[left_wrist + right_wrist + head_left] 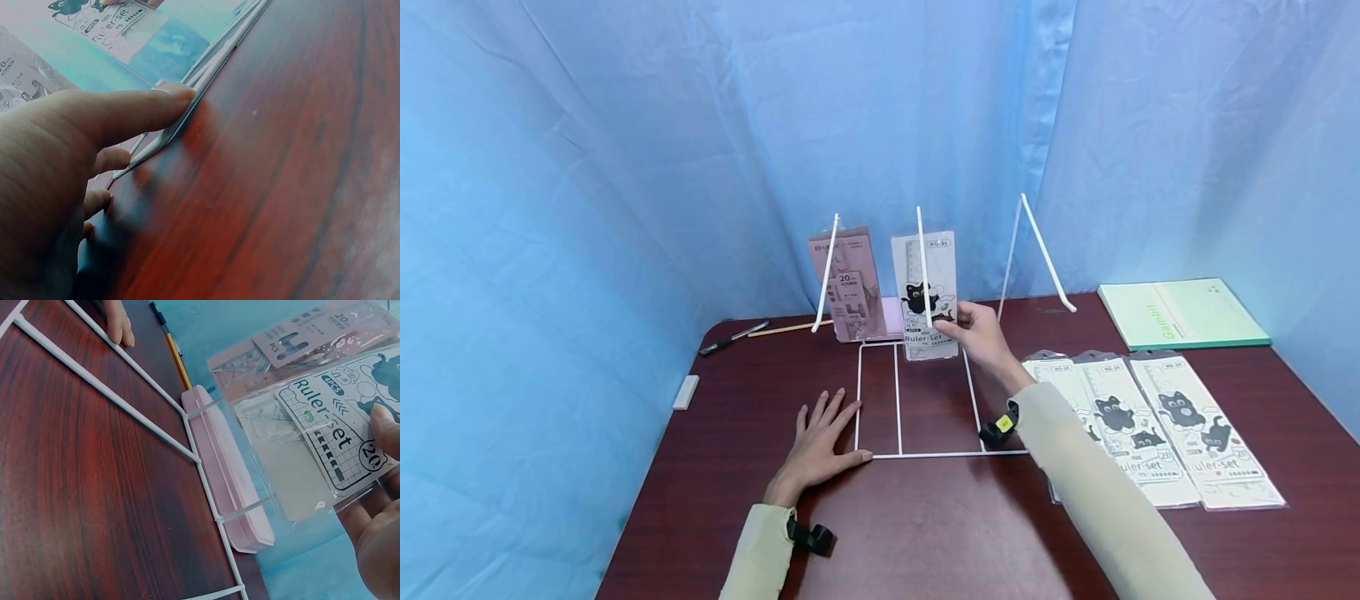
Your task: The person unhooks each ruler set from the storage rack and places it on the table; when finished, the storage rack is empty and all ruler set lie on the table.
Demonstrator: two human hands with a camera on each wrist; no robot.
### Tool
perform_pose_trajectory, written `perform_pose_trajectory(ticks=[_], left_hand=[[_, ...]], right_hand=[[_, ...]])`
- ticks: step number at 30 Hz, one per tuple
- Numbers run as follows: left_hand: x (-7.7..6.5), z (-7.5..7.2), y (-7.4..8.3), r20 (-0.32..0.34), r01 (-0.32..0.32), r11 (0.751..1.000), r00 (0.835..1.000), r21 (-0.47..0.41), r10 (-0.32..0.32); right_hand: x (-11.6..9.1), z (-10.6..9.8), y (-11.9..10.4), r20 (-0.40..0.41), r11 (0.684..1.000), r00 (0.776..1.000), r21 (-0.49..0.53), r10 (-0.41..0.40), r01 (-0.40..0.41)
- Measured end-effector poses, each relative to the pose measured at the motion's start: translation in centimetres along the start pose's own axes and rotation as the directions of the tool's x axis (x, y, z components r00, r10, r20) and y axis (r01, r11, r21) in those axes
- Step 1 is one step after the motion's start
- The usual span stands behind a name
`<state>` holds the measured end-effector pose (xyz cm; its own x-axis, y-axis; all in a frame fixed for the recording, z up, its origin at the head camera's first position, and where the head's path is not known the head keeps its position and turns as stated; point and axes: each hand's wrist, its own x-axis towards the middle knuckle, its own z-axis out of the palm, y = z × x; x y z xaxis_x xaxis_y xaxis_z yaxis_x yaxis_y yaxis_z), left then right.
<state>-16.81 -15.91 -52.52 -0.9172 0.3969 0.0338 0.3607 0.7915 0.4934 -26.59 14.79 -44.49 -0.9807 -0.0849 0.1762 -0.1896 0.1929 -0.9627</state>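
Observation:
My right hand (987, 337) pinches a white packaged ruler set (938, 279) by its right edge, thumb on the front and fingers behind. The pack has a black cat print and stands upright at the middle prong (923, 258) of a white wire rack (898, 400). Whether its hole is on the prong cannot be told. On the left prong hangs a pink packaged ruler set (853, 300). My left hand (820, 446) lies with fingers spread at the rack base's left front corner; in the left wrist view its thumb (144, 109) touches the wire.
Several white ruler sets (1180, 408) lie overlapping on the right, partly under my right forearm. A green notebook (1180, 312) is behind them. A pink case (228, 469) sits behind the rack base. A pen (733, 337), a pencil (786, 329) and a white block (686, 392) lie left.

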Motion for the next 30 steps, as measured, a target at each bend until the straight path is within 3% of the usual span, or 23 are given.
perform_pose_trajectory(ticks=[11, 30], left_hand=[[0.0, -0.1, 0.0, 0.023, 0.024, 1.0, 0.999, 0.012, -0.025], [-0.1, -0.2, 0.1, -0.005, 0.001, 1.0, 1.0, -0.011, -0.001]], right_hand=[[-1.2, 0.0, -0.1, 0.0, 0.999, 0.999, 0.003, -0.035, 0.035], [-3.2, -0.4, -0.6, 0.043, 0.998, 0.997, 0.012, -0.057, 0.057]])
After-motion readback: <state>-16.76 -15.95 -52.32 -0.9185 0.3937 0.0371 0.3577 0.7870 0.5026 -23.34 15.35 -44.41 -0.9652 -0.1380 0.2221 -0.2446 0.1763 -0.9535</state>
